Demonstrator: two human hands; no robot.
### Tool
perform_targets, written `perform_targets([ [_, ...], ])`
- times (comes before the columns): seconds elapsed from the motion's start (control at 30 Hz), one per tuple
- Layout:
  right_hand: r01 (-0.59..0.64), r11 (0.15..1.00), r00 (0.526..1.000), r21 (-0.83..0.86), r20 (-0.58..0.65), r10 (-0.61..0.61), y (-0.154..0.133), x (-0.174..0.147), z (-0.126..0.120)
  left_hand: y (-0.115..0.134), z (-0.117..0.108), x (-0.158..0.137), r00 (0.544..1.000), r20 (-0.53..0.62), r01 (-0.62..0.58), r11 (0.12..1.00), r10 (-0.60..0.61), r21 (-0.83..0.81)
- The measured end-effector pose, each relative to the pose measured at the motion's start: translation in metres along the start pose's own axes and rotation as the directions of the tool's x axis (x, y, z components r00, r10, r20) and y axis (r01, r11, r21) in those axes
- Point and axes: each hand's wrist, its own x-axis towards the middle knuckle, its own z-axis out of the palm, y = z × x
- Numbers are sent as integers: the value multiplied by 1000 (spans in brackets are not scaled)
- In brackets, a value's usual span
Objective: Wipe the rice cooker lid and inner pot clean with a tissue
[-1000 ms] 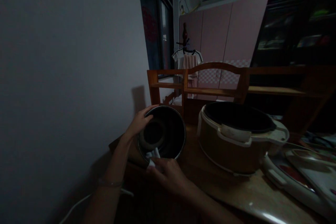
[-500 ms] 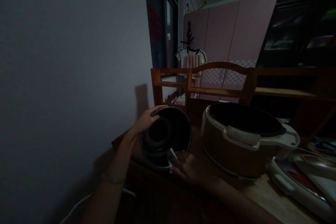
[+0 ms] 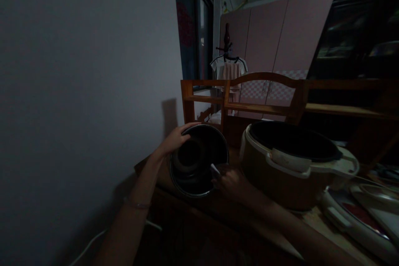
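Note:
A dark round inner pot (image 3: 199, 183) is tipped on its side, with its mouth facing me. My left hand (image 3: 176, 139) grips its upper left rim, thumb inside and fingers over the outer edge. At the lower right of the mouth, my right hand (image 3: 232, 181) is closed on a white cloth or tissue (image 3: 215, 171) and holds it against the rim. Too little light shows which of the two the white piece is. To the right stands a cooker body (image 3: 268, 183) with a pale rim and a black interior.
A cooker lid (image 3: 358, 212) lies on the wooden table at the right. Behind the pot rises a wooden shelf frame (image 3: 258, 109). The white wall (image 3: 109, 70) is close on the left, and a white cable (image 3: 90, 245) hangs below the table edge.
My right hand has moved up and to the right along the pot's rim with the white piece. The left hand keeps its grip on the pot.

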Motion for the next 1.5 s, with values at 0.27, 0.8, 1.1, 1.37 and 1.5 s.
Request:
perform_targets([
  [0.27,-49,990,999,-135,0,50,27,17,22,-10,-8,4,1000,-6,18,999,-18,-50],
  [0.8,25,993,999,-112,-36,-29,58,75,-14,4,-1,8,994,103,-22,995,32,-100],
  [1.1,-109,985,993,-133,-54,103,58,54,12,5,6,27,990,137,-15,999,22,-46],
  [1.37,-158,969,987,-190,-51,151,32,28,22,4,6,27,987,158,-18,999,25,-44],
  [1.5,-152,962,988,-226,-22,151,14,11,19,4,6,27,987,158,5,997,7,-75],
])
